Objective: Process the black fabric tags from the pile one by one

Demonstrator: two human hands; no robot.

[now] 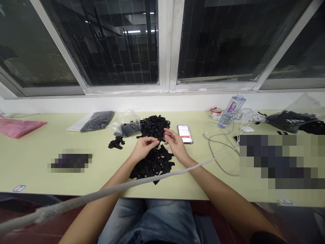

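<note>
- Across the top of the frame run wide windows point(106, 44), their panes dark, with vertical bars showing in them.
- A pale frame post point(167, 44) divides them at upper centre; slanting ones stand left and right.
- Bright light strips point(133, 31) show in the glass, upper centre.
- Below lies a white wall point(152, 103).
- A pale yellow-green table point(30, 145) spans the middle.
- Dark red floor point(45, 228) shows at lower left.

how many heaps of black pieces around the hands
3: a far heap beyond the left hand and right hand, a near heap on this side of them, and a small heap to the left. The hands may hide a join between the larger two.
</note>
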